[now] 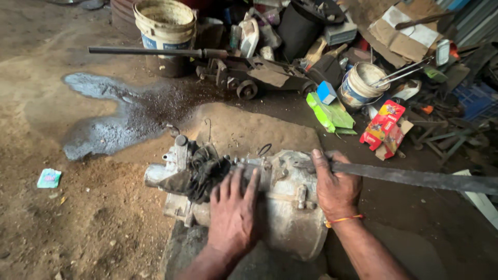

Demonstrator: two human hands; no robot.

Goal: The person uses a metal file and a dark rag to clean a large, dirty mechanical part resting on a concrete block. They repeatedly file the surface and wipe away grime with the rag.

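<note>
While the left hand lies flat and open on the grimy gearbox resting on the dirt floor, the right hand grips a flat metal bar laid against the casing, which appears unopened.

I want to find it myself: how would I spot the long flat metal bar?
Start at the big grey gearbox on the dirt floor. The right hand rests on top of it, gripping the bar, which runs off to the right. It is flat, dark and straight, unlike the round-handled floor jack behind.
</note>
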